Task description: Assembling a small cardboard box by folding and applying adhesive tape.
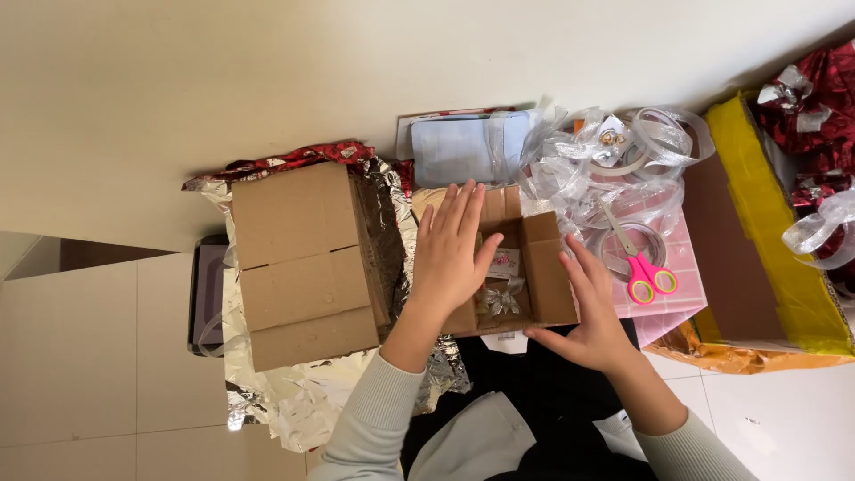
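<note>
A small open cardboard box point(548, 276) sits in front of me with a silver bow point(500, 298) and a small pinkish packet point(505, 263) inside. My left hand point(452, 254) lies flat, fingers spread, over the box's left side and flap. Against the box's right wall and near corner rests my right hand point(590, 316), fingers extended. Neither hand grips anything.
A larger closed cardboard box point(298, 267) stands on silver foil wrap point(294, 405) at the left. Pink scissors point(643, 267) lie on a pink gridded tray point(686, 267). Clear ribbon point(579, 169), a yellow-edged box point(757, 205) and red foil point(815, 98) crowd the right.
</note>
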